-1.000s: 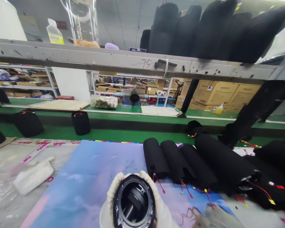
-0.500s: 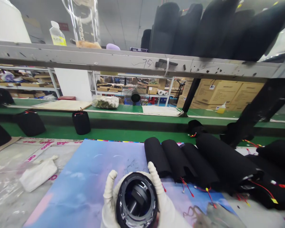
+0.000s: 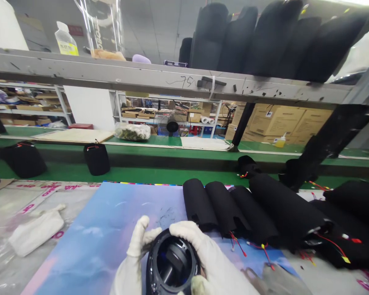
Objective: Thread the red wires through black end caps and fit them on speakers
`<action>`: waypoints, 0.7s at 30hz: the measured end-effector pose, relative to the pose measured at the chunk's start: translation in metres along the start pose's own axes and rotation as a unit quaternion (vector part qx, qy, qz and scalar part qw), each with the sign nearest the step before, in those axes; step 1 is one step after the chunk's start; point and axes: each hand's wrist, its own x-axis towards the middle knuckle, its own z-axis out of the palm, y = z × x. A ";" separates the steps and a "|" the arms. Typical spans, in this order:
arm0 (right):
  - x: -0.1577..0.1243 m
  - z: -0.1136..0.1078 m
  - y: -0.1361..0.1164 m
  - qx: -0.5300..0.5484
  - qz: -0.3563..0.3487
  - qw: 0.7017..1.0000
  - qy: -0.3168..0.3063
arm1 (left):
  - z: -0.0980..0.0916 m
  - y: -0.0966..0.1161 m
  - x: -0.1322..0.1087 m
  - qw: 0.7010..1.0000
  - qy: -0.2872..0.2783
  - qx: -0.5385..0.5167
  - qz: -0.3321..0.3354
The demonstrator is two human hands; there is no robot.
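At the bottom centre I hold a black round housing (image 3: 174, 260) with its hollow end facing me; a dark inner part shows inside and the rim looks glossy. My left hand (image 3: 131, 258), in a white glove, is wrapped round its left side. On the right side, my right hand (image 3: 213, 260), gloved too, grips it with the fingers curled over the top of the rim. The housing's lower end lies below the picture edge. Black fabric-covered cylinders (image 3: 199, 205) with red wires lie just to the right of the hands.
A blue-purple printed sheet (image 3: 92, 233) covers the bench. A white glove (image 3: 38, 231) lies on plastic film at left. More black cylinders (image 3: 96, 159) stand on the green surface (image 3: 147, 174) behind. Overhead, a metal shelf (image 3: 160, 78) carries dark cylinders and a bottle (image 3: 67, 39).
My right fingers, upright beside the housing before, now curl over its rim. The left fingers have also bent inward. The whole scene has shifted slightly left.
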 end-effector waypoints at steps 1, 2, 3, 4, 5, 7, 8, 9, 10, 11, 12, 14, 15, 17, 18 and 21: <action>-0.001 0.002 0.000 0.002 -0.003 1.000 0.004 | 0.000 0.000 0.003 1.000 -0.010 0.022 0.005; -0.002 0.004 0.001 0.006 -0.005 1.000 0.009 | -0.001 -0.002 0.007 0.998 -0.019 0.056 0.015; -0.004 0.007 0.002 0.011 -0.006 1.000 0.016 | -0.002 -0.005 0.011 0.995 -0.029 0.091 0.027; -0.007 0.009 0.004 0.018 -0.007 1.000 0.025 | -0.003 -0.009 0.016 0.991 -0.042 0.116 0.043; -0.010 0.012 0.005 0.024 -0.007 0.999 0.034 | -0.004 -0.014 0.021 0.989 -0.058 0.122 0.058; -0.017 0.018 0.010 0.032 -0.007 0.998 0.054 | -0.004 -0.026 0.028 0.990 -0.082 0.089 0.066; -0.020 0.021 0.013 0.032 -0.007 0.997 0.071 | -0.004 -0.032 0.029 0.992 -0.089 0.060 0.060; -0.023 0.023 0.015 0.029 -0.006 0.995 0.090 | -0.004 -0.036 0.030 0.994 -0.090 0.030 0.049; -0.025 0.025 0.018 0.028 -0.006 0.993 0.111 | -0.003 -0.038 0.029 0.996 -0.087 0.006 0.037; -0.026 0.027 0.020 0.032 -0.006 0.991 0.128 | -0.002 -0.039 0.027 0.996 -0.080 -0.012 0.024; -0.026 0.027 0.021 0.044 -0.006 0.990 0.133 | -0.001 -0.037 0.025 0.997 -0.073 -0.023 0.015; -0.025 0.026 0.021 0.088 -0.007 0.991 0.101 | 0.001 -0.029 0.019 0.998 -0.059 -0.028 0.002; -0.024 0.025 0.020 0.105 -0.009 0.992 0.075 | 0.001 -0.024 0.017 0.998 -0.051 -0.027 -0.003; -0.025 0.023 0.015 0.101 -0.016 0.994 0.047 | 0.001 -0.012 0.014 0.999 -0.039 -0.029 -0.010; -0.026 0.021 0.012 0.082 -0.020 0.995 0.049 | 0.000 -0.006 0.013 0.999 -0.035 -0.031 -0.011; -0.031 0.019 0.007 0.036 -0.021 0.998 0.053 | -0.006 0.010 0.012 0.999 -0.028 -0.036 -0.009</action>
